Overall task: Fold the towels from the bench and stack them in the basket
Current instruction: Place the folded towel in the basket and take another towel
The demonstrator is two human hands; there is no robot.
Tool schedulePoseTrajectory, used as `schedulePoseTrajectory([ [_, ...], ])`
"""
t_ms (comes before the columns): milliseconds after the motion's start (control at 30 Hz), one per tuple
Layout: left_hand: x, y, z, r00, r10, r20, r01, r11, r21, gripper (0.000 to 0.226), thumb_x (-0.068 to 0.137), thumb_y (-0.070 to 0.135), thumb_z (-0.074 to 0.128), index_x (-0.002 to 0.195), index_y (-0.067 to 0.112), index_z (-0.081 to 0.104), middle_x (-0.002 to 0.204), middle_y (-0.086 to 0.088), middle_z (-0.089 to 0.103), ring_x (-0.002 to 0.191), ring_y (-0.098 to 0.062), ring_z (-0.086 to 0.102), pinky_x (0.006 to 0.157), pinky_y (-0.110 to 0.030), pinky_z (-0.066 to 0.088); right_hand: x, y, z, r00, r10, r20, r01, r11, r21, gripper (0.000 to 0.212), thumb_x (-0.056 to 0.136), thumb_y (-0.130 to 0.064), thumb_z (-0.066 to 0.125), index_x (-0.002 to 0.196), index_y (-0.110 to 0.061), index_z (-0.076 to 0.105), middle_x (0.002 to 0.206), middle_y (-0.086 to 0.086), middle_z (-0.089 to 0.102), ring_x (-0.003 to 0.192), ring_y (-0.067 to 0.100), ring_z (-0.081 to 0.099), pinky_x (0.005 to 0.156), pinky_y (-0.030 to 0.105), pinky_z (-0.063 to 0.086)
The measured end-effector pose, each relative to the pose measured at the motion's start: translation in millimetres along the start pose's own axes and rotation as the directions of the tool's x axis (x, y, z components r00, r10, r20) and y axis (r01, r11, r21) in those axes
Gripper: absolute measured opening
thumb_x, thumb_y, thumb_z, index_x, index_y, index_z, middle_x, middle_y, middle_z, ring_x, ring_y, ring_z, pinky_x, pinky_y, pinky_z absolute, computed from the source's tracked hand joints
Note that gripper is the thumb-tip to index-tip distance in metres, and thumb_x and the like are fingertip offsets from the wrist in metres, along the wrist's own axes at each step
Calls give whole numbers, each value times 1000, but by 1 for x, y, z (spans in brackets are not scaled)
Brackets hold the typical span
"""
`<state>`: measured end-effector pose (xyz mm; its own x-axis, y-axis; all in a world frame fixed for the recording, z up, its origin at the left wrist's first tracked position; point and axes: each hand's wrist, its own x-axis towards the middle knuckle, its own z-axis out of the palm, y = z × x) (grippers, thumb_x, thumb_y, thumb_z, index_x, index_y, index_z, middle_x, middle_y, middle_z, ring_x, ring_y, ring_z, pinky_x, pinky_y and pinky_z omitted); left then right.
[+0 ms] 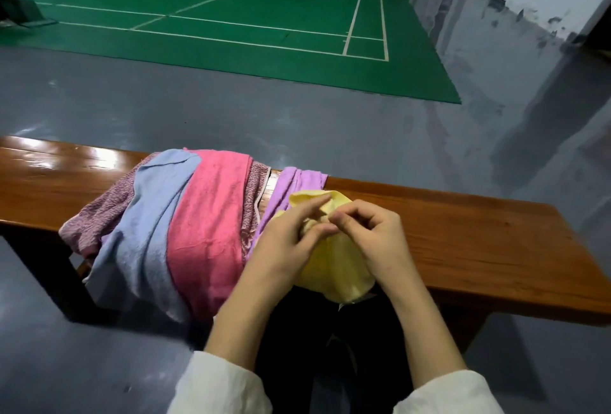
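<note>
A yellow towel (pixel 334 273) lies bunched on the wooden bench (pixel 463 238), hanging over its near edge. My left hand (pixel 287 241) and my right hand (pixel 373 235) both pinch the cloth near its top, fingertips close together. To the left, draped across the bench, lie a purple towel (pixel 291 182), a pink towel (pixel 211 222), a light blue towel (pixel 148 225) and a mottled mauve towel (pixel 99 212) beneath them. No basket is in view.
The bench runs left to right, with bare wood at its left end (pixel 49 175) and right of my hands. Grey floor (pixel 363 123) lies beyond, then a green court (pixel 231 17). A wall (pixel 529 0) stands at the right.
</note>
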<state>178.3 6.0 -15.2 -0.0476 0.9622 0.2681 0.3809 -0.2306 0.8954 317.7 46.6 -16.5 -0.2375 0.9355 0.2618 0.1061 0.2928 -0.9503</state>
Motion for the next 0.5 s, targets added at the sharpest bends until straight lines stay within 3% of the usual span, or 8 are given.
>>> schedulePoseTrajectory([
  [67, -3, -10, 6, 998, -8, -66, 12, 998, 61, 10, 82, 21, 70, 90, 17, 73, 76, 13, 67, 72, 2, 56, 71, -15, 42, -2, -2, -2, 998, 42, 36, -42, 999, -7, 27, 80, -3, 71, 63, -24, 67, 60, -16, 66, 62, -6, 55, 63, 10, 41],
  [133, -8, -20, 4, 987, -41, -158, 54, 995, 79, 7, 81, 18, 73, 75, 17, 70, 61, 17, 61, 62, 4, 51, 63, -14, 39, -5, 2, -7, 989, 132, 60, -128, 990, -62, 24, 77, -5, 74, 63, -22, 67, 58, -15, 63, 60, -6, 52, 61, 10, 39],
  [233, -17, -33, -10, 951, -99, -292, 127, 989, 79, 17, 81, 11, 73, 74, 25, 66, 64, 16, 63, 63, 9, 54, 63, -11, 40, -10, 17, -23, 973, 231, 16, -227, 964, -141, 14, 74, -14, 79, 66, -19, 69, 65, -12, 63, 67, 1, 53, 66, 20, 41],
  [333, -24, -44, -21, 920, -124, -371, 195, 968, 161, 20, 82, 14, 72, 75, 31, 63, 70, 15, 64, 67, 7, 55, 66, -9, 39, -13, 24, -29, 980, 199, 5, -195, 963, -188, 14, 79, -17, 75, 68, -22, 68, 69, -15, 65, 72, 1, 55, 70, 24, 42],
  [400, -25, -43, -18, 937, -150, -315, 202, 969, 141, 17, 84, 14, 70, 84, 31, 67, 83, 17, 67, 78, 6, 58, 73, -5, 39, -13, 21, -18, 986, 164, 25, -158, 974, -164, 17, 82, -15, 73, 69, -25, 67, 70, -18, 64, 73, -2, 55, 71, 19, 42],
  [500, -22, -26, -2, 990, -116, -80, 115, 993, -13, 29, 86, 14, 67, 105, 35, 66, 102, 23, 68, 87, 10, 59, 83, -7, 40, -14, 12, 5, 988, 117, 98, -113, 993, -39, 20, 84, -8, 69, 72, -24, 66, 69, -18, 65, 72, -7, 56, 71, 10, 40],
])
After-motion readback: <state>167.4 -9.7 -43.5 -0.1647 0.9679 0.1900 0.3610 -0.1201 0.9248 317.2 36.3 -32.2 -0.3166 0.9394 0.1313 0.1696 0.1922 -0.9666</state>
